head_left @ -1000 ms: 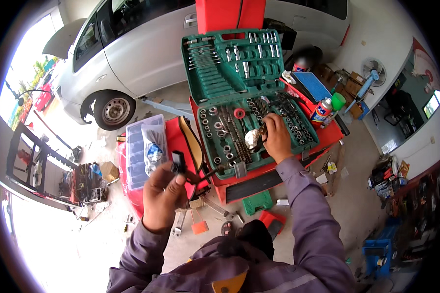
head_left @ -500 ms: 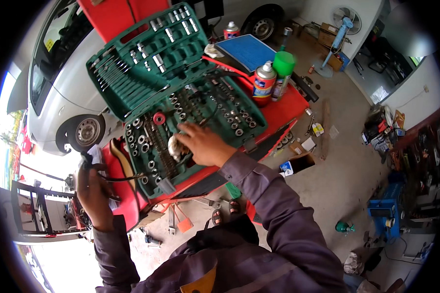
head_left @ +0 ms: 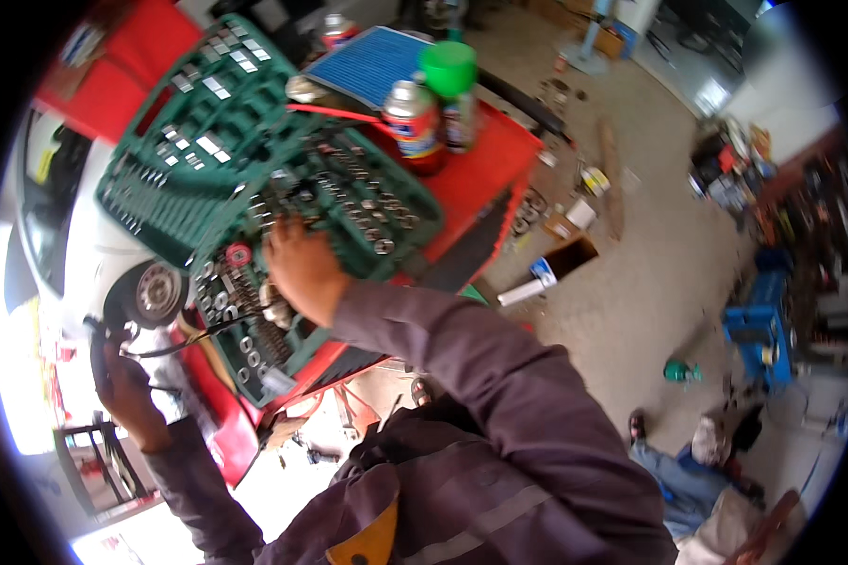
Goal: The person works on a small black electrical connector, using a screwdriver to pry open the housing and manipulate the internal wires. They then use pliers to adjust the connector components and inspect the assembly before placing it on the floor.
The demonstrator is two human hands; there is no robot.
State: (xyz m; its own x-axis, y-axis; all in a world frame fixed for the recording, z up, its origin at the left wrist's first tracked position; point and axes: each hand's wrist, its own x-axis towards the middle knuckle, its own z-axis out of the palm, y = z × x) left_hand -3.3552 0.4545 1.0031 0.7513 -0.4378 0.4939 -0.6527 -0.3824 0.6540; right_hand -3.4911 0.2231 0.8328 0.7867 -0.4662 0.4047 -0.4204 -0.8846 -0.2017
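My left hand (head_left: 128, 390) holds a black cord (head_left: 219, 328), likely bendy, best gripped beside my fingers. My right hand's (head_left: 303, 269) grip I can't tell.

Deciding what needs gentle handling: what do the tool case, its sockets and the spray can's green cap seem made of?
Tool case: likely moulded plastic, matte green, judging by its shaped recesses.
Sockets: apparently polished steel, from their bright silver glints, though blur leaves the exact metal open.
Green cap: probably plastic, smooth and opaque, from its even colour.
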